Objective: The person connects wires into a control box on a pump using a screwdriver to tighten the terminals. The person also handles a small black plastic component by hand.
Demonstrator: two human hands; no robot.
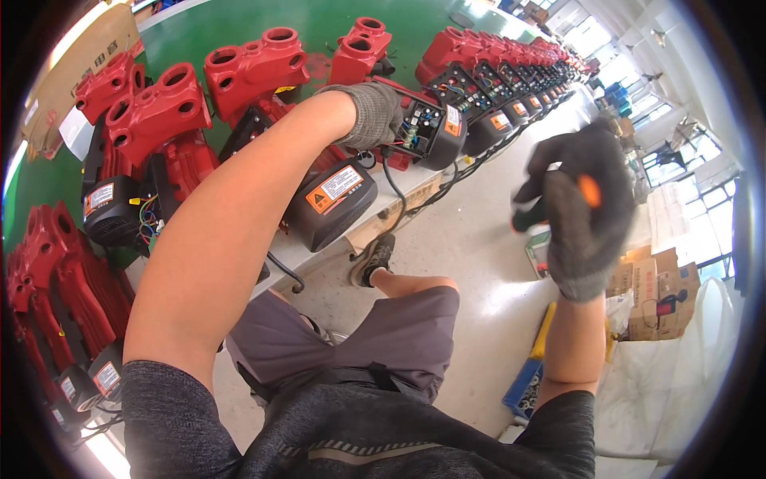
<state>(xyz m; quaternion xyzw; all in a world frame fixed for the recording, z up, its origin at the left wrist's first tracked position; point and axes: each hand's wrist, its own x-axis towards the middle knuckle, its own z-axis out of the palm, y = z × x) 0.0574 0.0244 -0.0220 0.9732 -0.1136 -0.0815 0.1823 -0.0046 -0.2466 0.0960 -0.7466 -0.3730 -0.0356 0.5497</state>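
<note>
My left hand (373, 116), in a grey knit glove, is closed over the edge of a red motor unit (403, 156) on the bench. That unit's black box is uncovered, showing a circuit board (418, 128) with wires next to my fingers. My right hand (578, 211), in a dark glove, is raised over the floor to the right, away from the bench. Its fingers are curled around a dark tool with an orange part (589, 191); motion blur hides the tool's exact kind. Nearer to me stands a red unit with a closed black cover (335, 199) bearing an orange-and-white label.
A long row of similar red units (487, 52) runs along the green-topped bench (199, 28). More red units (60, 271) stand at the left. Black cables (399, 188) hang over the bench edge. Right of my legs sit a blue bin (523, 389) and cardboard boxes (654, 295).
</note>
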